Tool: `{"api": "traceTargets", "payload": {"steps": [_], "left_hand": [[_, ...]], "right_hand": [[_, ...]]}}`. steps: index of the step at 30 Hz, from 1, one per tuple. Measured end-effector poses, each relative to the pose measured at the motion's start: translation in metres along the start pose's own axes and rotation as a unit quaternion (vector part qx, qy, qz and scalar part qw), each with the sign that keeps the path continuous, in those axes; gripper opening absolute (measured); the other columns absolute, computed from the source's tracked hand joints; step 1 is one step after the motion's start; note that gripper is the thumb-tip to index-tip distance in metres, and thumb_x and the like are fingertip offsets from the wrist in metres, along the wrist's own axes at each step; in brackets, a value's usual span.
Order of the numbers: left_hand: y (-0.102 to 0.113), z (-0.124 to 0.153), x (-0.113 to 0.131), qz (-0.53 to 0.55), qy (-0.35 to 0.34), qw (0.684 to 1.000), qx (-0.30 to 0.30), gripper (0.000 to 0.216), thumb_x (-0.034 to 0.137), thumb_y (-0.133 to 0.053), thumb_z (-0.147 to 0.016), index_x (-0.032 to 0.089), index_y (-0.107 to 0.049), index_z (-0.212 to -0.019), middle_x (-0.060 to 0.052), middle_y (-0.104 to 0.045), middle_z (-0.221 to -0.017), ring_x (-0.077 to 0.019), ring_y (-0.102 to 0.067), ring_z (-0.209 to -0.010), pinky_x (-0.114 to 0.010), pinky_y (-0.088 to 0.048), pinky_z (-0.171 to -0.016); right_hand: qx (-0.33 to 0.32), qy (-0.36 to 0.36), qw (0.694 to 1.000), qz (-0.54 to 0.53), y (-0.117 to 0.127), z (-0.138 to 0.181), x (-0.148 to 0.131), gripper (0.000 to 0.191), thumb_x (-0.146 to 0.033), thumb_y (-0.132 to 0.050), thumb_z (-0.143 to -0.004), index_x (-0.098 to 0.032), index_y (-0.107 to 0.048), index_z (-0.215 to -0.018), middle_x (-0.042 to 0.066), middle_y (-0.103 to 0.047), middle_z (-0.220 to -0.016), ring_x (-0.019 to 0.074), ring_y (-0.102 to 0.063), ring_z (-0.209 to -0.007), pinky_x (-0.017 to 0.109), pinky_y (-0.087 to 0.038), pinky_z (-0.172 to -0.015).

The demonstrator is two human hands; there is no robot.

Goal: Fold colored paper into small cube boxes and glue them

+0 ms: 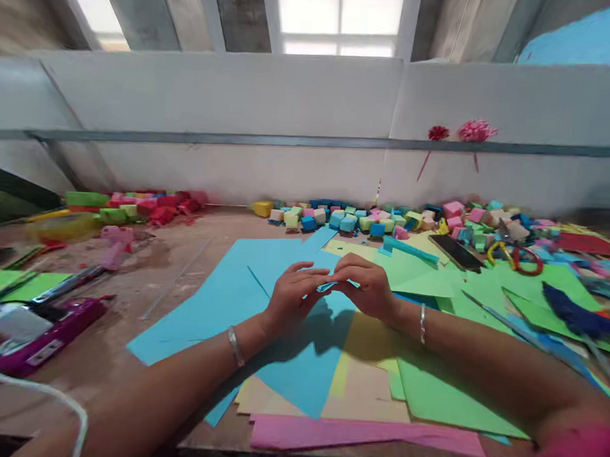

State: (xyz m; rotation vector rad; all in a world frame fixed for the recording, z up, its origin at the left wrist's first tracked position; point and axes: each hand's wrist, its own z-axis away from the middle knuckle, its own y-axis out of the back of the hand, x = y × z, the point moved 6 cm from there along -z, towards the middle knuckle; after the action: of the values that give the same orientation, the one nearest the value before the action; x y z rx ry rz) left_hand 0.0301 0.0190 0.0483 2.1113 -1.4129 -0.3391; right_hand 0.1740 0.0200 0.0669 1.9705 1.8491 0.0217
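Observation:
My left hand (293,293) and my right hand (367,284) meet above the middle of the table, fingers pinched together on a small piece of blue paper (329,286) held between them. Under the hands lies a large blue paper sheet (222,299). Each wrist wears a silver bangle. Yellow paper (368,337) and green paper (444,393) lie beneath my right forearm.
Several small coloured paper cubes (345,220) line the back of the table, with red and green ones (136,206) at the left. A black phone (457,252) and scissors (517,252) lie at the right. A purple tool (41,342) sits at the left. A pink strip (368,434) lies at the front edge.

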Motion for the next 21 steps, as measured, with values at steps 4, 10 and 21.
{"api": "traceTargets", "payload": {"steps": [4,10,21], "left_hand": [[0.000,0.000,-0.008,0.039,0.063,0.997,-0.006,0.024,0.022,-0.062,-0.086,0.026,-0.066,-0.109,-0.004,-0.075,-0.102,-0.0183,-0.070,-0.094,-0.039,-0.050,-0.092],[-0.003,0.003,-0.016,0.031,0.105,0.994,-0.021,0.019,0.030,-0.053,-0.091,0.025,-0.070,-0.099,-0.002,-0.077,-0.091,-0.0165,-0.071,-0.081,-0.040,-0.048,-0.093],[-0.008,0.000,-0.002,0.013,0.086,0.995,-0.045,0.013,0.022,-0.057,-0.088,0.024,-0.070,-0.092,-0.001,-0.077,-0.090,-0.0149,-0.071,-0.078,-0.040,-0.045,-0.094]], "right_hand": [[0.030,-0.065,0.996,-0.045,0.006,-0.001,0.009,0.009,-0.016,-0.069,-0.080,-0.021,-0.071,-0.087,0.003,-0.063,-0.077,0.0140,-0.060,-0.072,0.028,-0.051,-0.064],[0.014,-0.103,0.994,-0.039,0.011,-0.005,0.012,0.016,-0.023,-0.069,-0.081,-0.023,-0.071,-0.097,0.005,-0.064,-0.085,0.0155,-0.061,-0.078,0.029,-0.052,-0.067],[-0.022,-0.073,0.997,0.032,0.006,-0.007,-0.001,0.009,-0.026,-0.066,-0.084,-0.020,-0.071,-0.084,0.005,-0.065,-0.078,0.0157,-0.062,-0.074,0.029,-0.051,-0.067]]}}
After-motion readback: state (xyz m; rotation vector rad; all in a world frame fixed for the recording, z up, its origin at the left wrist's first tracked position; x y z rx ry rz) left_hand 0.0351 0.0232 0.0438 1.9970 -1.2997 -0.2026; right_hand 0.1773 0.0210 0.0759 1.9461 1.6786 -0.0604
